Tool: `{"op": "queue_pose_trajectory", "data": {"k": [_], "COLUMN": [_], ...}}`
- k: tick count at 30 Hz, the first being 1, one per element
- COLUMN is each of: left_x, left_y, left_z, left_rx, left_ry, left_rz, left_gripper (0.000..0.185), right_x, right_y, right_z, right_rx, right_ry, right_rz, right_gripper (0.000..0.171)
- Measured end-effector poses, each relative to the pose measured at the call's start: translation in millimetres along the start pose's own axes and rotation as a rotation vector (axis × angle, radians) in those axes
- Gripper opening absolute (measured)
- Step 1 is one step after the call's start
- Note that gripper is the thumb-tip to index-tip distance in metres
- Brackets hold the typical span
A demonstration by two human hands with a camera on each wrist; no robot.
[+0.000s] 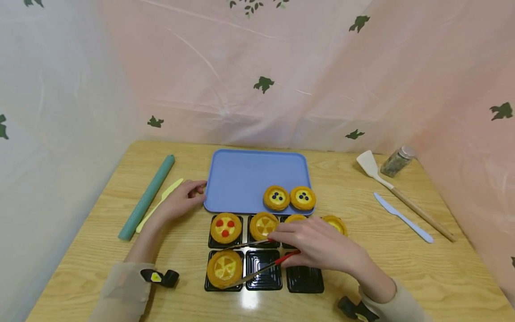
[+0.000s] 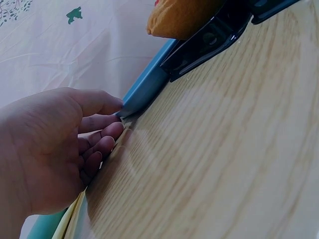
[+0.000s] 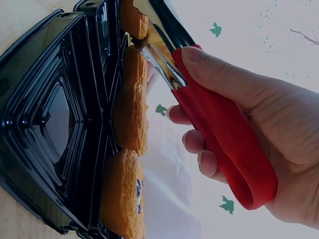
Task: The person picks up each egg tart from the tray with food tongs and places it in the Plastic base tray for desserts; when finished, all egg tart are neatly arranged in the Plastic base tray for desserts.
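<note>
A pale pink sheet printed with small dark green leaves (image 1: 263, 83) hangs behind and to both sides of you, closing in a light wooden table (image 1: 402, 264). At the table's middle lies a blue tray (image 1: 241, 179) carrying two tarts with dark berries (image 1: 276, 197) at its near right corner. In front of the tray stand black plastic tart cases (image 1: 304, 279) in two rows; the back row holds a tart with red dots (image 1: 225, 227) and a yellow tart (image 1: 263, 225), with two more partly hidden behind your right hand. In the front row, only the left case holds a tart (image 1: 224, 268).

To the left lie a green rolling pin (image 1: 146, 197) and a pale yellow plastic knife (image 1: 158, 205). To the right lie a white spatula with a wooden handle (image 1: 396, 191), a white plastic knife (image 1: 403, 218) and a small glass jar (image 1: 397, 161).

Your right hand (image 1: 322, 246) is curled around red-handled tongs (image 1: 257, 259), whose metal tips straddle the front-left tart. Your left hand (image 1: 181, 200) rests on the table with loosely bent fingers, fingertips touching the tray's near left corner.
</note>
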State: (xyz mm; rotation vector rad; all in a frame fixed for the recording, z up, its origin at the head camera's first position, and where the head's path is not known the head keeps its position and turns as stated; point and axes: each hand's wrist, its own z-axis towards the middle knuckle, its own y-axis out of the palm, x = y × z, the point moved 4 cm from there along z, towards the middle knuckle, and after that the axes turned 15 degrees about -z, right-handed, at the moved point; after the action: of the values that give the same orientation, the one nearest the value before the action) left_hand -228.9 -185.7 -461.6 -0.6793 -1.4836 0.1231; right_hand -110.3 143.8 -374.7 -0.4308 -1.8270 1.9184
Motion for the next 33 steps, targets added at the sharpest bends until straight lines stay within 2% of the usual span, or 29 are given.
{"op": "queue_pose_trajectory", "data": {"k": [14,33], "left_x": [-1.7,-1.1], "left_y": [0.5,-0.8], "left_z": [-0.1,-0.2], "left_rx": [-0.004,-0.001], "left_ry": [-0.023,-0.011], "left_rz": [0.002,-0.005], "left_gripper": [0.053,0.053], "right_x": [-0.5,0.5], "right_y": [1.5,2.1], "right_z": [0.0,0.3], "right_rx": [-0.016,-0.001], "right_ry": [0.012,-0.004], "right_rz": [-0.001,0.008], "right_gripper": [0.054,0.054]}}
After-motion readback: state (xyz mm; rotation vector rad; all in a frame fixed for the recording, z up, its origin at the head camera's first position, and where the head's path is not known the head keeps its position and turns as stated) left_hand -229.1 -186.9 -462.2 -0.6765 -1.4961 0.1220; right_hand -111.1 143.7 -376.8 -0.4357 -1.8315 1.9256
